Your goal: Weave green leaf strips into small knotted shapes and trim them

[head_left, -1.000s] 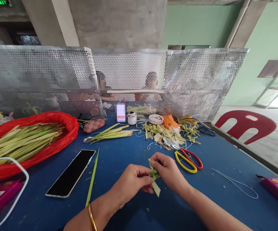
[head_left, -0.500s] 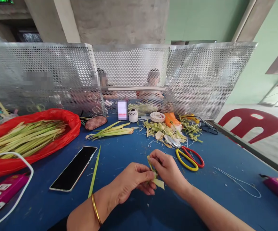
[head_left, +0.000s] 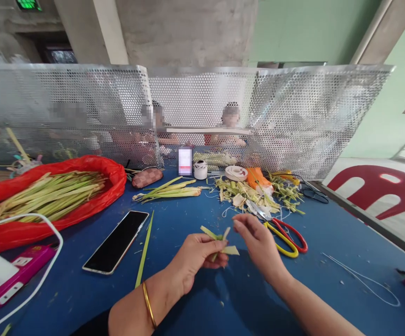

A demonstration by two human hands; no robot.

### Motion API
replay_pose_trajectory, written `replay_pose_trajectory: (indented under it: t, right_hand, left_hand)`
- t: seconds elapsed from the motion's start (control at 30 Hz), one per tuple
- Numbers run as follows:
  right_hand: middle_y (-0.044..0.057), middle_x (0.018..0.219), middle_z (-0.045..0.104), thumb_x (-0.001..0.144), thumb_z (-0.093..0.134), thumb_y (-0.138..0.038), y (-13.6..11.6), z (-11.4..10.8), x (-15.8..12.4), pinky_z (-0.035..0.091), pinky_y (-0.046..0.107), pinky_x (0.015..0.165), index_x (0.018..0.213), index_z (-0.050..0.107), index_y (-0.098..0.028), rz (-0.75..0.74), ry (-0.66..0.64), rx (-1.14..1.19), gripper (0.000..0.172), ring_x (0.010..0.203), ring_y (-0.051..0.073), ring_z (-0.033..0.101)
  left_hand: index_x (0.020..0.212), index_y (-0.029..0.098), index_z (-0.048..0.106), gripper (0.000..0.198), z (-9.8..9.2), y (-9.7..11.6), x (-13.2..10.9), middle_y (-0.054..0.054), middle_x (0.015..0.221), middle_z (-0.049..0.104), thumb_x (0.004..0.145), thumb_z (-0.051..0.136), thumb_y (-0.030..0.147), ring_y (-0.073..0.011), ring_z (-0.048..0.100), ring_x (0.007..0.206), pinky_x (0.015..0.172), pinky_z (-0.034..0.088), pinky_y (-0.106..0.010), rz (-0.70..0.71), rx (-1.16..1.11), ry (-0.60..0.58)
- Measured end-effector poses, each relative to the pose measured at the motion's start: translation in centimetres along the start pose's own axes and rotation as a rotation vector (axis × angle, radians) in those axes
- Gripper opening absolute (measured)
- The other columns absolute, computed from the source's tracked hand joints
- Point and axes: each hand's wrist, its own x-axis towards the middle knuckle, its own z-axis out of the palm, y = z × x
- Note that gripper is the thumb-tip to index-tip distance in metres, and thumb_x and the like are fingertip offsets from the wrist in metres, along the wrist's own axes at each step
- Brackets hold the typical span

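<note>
Above the blue table my left hand (head_left: pixel 202 254) pinches a small piece of folded pale green leaf strips (head_left: pixel 231 250) between thumb and fingers. Its ends stick out in several directions, one of them upright. Just to the right, my right hand (head_left: pixel 258 238) is a little apart from that piece, with thumb and fingertips drawn together; whether anything thin is between them I cannot make out. Scissors (head_left: pixel 286 238) with one yellow and one red handle lie beyond my right hand. A single long green leaf strip (head_left: pixel 144 252) rests to the left of my left forearm.
A red plastic bag (head_left: pixel 116 179) of long leaves (head_left: pixel 48 196), a phone (head_left: pixel 116 242) and a magenta power strip (head_left: pixel 20 275) are on the left. Leaf stalks (head_left: pixel 174 190), a white jar (head_left: pixel 200 171), tape roll (head_left: pixel 236 173) and leaf scraps (head_left: pixel 247 193) lie before a perforated metal screen (head_left: pixel 199 93).
My right hand has let go of the leaf piece and drawn away to the right. The left hand still holds the piece, whose strips now spread more openly. The view has shifted slightly.
</note>
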Motion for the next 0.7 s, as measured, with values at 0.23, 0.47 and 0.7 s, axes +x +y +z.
replay_pose_trajectory:
  t: [0.23, 0.47, 0.7]
  right_hand:
    - [0.001, 0.061, 0.060, 0.068, 0.071, -0.047, -0.9, 1.9, -1.8, 0.040, 0.025, 0.057, 0.063, 0.065, -0.016, 0.192, -0.263, 0.178, 0.032, 0.062, 0.016, 0.052]
    - [0.006, 0.067, 0.068, 0.062, 0.079, -0.047, -1.1, 3.7, -3.4, 0.044, 0.029, 0.072, 0.067, 0.073, -0.014, 0.410, -0.202, 0.391, 0.033, 0.071, 0.020, 0.058]
    - [0.002, 0.068, 0.061, 0.065, 0.076, -0.037, -2.5, 2.8, -3.9, 0.042, 0.029, 0.074, 0.054, 0.066, -0.019, 0.317, -0.333, 0.395, 0.024, 0.076, 0.019, 0.055]
  left_hand:
    - [0.074, 0.013, 0.076, 0.029, 0.5, -0.5, 0.7, -0.005, 0.070, 0.070, 0.059, 0.081, 0.037, -0.0124, 0.061, 0.066, 0.064, 0.045, -0.021, 0.269, -0.274, 0.243]
    - [0.064, 0.012, 0.071, 0.024, 1.7, -1.3, 0.7, 0.001, 0.052, 0.057, 0.061, 0.079, 0.034, -0.0062, 0.043, 0.046, 0.042, 0.033, -0.018, 0.311, -0.309, 0.167]
    - [0.082, 0.012, 0.074, 0.032, 1.0, -0.4, 0.3, -0.005, 0.061, 0.068, 0.061, 0.080, 0.035, -0.0130, 0.058, 0.052, 0.046, 0.042, -0.021, 0.266, -0.344, 0.215]
